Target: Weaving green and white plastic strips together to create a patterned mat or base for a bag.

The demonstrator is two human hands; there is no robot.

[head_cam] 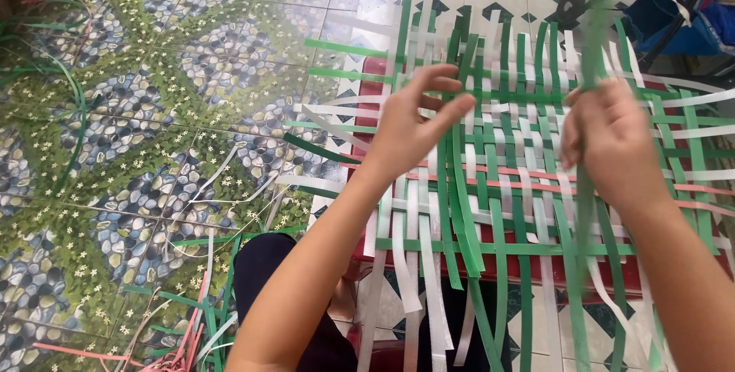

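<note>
Left grip (409, 123): fingers apart, resting on woven mat (521, 173), frame centre.
Right grip (609, 138): clamped on green strip (596, 27), upper right.

Your right hand (612, 142) is motion-blurred, so its grip on the green strip (593, 43) is unclear. The woven mat (528, 181) runs off the right and bottom edges, hiding most of the red stool (373, 85) beneath.

Flat, half-woven mat (528, 158) of green, white and pink strips
</note>
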